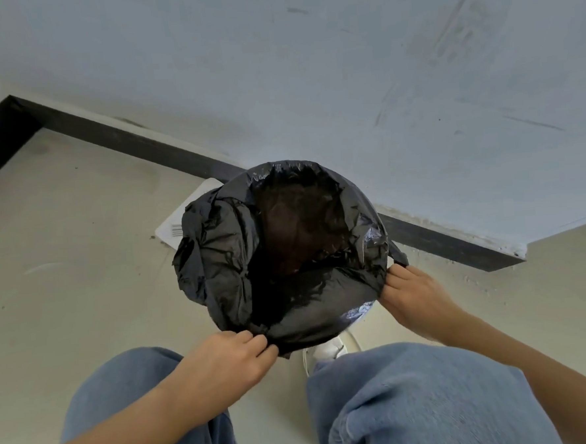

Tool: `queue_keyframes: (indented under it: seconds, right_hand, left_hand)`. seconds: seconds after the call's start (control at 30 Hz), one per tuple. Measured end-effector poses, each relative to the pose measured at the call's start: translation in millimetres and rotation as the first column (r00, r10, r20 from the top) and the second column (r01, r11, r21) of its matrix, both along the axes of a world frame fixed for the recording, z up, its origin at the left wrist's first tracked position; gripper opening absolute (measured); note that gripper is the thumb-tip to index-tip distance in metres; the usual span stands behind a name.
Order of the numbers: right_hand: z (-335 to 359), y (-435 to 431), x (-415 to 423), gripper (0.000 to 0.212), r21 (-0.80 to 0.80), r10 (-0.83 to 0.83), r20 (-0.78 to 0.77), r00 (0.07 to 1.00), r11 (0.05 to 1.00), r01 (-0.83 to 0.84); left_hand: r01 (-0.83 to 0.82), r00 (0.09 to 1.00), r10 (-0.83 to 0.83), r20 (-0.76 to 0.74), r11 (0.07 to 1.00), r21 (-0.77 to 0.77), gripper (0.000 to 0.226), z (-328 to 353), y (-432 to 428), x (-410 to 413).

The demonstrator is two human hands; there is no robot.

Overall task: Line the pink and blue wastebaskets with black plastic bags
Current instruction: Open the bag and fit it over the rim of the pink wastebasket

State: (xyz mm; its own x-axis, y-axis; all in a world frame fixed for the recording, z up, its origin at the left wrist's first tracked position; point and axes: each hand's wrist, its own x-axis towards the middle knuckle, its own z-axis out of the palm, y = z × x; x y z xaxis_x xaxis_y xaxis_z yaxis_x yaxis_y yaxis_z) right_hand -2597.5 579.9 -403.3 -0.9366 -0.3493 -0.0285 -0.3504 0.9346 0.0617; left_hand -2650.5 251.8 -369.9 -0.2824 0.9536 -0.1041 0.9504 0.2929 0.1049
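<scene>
A black plastic bag point(239, 259) fills the middle of the frame. Its mouth is open and round, and the dark inside shows. The bag is folded over a round wastebasket, and the basket is almost fully hidden under it. Only a small bluish shiny patch point(357, 311) peeks out low on the right side, so the basket's colour is hard to tell.

The left hand point(229, 359) is in the lower middle of the frame. Its fingers are curled tight and pinch the near edge of the bag. The right hand point(414, 296) is at the right of the bag. Its fingers are also closed and pinch the bag's right edge, where a small black flap sticks out.

At the bottom of the frame are two legs in blue jeans point(416, 403). A white shoe point(327, 352) shows between the bag and the right leg.

Behind the bag, at its upper left, a white flat thing with a barcode point(178, 225) lies on the pale floor point(79, 235). A dark baseboard point(125, 136) runs along the light wall point(309, 66) in the upper part.
</scene>
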Motion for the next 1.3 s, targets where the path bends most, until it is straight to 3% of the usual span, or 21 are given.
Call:
queue_keyframes:
  seconds: [0.1, 0.17, 0.23, 0.27, 0.3, 0.37, 0.4, 0.43, 0.47, 0.57, 0.67, 1.03, 1.2, 1.27, 1.3]
  right_hand:
    - [-1.3, -4.9, -8.1, 0.038, -0.023, -0.092, 0.139, 0.986, 0.995, 0.096]
    - [1.0, -10.1, -14.1, 0.037, -0.088, -0.177, 0.281, 0.943, 0.974, 0.209]
    - [4.1, -9.2, -20.7, 0.026, -0.213, -0.285, 0.435, 0.854, 0.889, 0.405]
    - [5.7, -7.6, -24.4, 0.024, -0.302, -0.333, 0.517, 0.789, 0.791, 0.532]
    - [8.8, -5.6, -28.1, 0.025, -0.41, -0.366, 0.59, 0.72, 0.632, 0.657]
    - [20.5, -3.6, -34.4, 0.029, -0.582, -0.342, 0.725, 0.598, 0.159, 0.797]
    - [24.9, -2.8, -37.2, 0.028, -0.585, -0.287, 0.787, 0.546, -0.066, 0.809]
    - [27.9, -2.1, -39.4, 0.026, -0.555, -0.241, 0.827, 0.507, -0.214, 0.804]
    - [30.9, -3.8, -41.7, 0.025, -0.529, -0.228, 0.847, 0.481, -0.267, 0.805]
    - [29.7, -15.2, -45.4, 0.031, -0.564, -0.313, 0.812, 0.493, -0.202, 0.801]
    - [21.7, -24.8, -47.7, 0.034, -0.634, -0.428, 0.733, 0.529, -0.146, 0.759]
    - [-0.3, -18.9, -62.3, 0.045, -0.616, -0.646, 0.633, 0.427, -0.085, 0.783]
    - [-10.2, -12.0, -67.2, 0.037, -0.526, -0.535, 0.75, 0.389, -0.125, 0.841]
    - [-8.9, -9.5, -66.9, 0.035, -0.505, -0.525, 0.742, 0.417, -0.029, 0.863]
    - [-7.0, -7.1, -67.0, 0.032, -0.475, -0.554, 0.706, 0.442, 0.092, 0.875]
  left_hand:
    - [-0.138, 0.989, 0.142, 0.033, 0.985, -0.103, 0.038, -6.6, -0.8, 0.8]
    - [-0.267, 0.957, 0.275, 0.096, 0.96, -0.086, 0.045, -12.7, -2.9, -2.0]
    - [-0.448, 0.856, 0.441, 0.27, 0.893, -0.039, 0.045, -11.7, -3.2, -5.5]
    - [-0.562, 0.756, 0.532, 0.381, 0.826, -0.041, 0.042, -12.8, -5.0, -9.5]
    - [-0.655, 0.595, 0.62, 0.512, 0.743, -0.139, 0.036, -11.7, -7.3, -14.9]
    - [-0.715, 0.047, 0.64, 0.767, 0.557, -0.422, 0.026, -5.3, -12.3, -25.9]
    - [-0.731, -0.155, 0.59, 0.793, 0.471, -0.493, 0.021, -2.6, -16.0, -31.4]
    - [-0.761, -0.269, 0.543, 0.796, 0.386, -0.521, 0.02, -1.1, -19.3, -37.1]
    - [-0.794, -0.34, 0.507, 0.792, 0.296, -0.53, 0.022, 1.2, -22.4, -42.9]
    - [-0.836, -0.471, 0.34, 0.814, 0.123, -0.535, 0.029, 4.4, -25.1, -58.4]
    - [-0.839, -0.509, 0.249, 0.824, 0.068, -0.539, 0.034, 8.3, -13.6, -66.4]
    - [-0.849, -0.465, 0.248, 0.85, 0.147, -0.507, 0.048, -7.4, -0.7, -56.6]
    - [-0.862, -0.448, 0.206, 0.87, 0.158, -0.482, 0.045, -12.9, 2.5, -53.9]
    - [-0.863, -0.446, 0.2, 0.873, 0.165, -0.478, 0.044, -14.8, 3.0, -52.8]
    - [-0.862, -0.445, 0.194, 0.874, 0.173, -0.477, 0.044, -14.9, 3.0, -52.3]
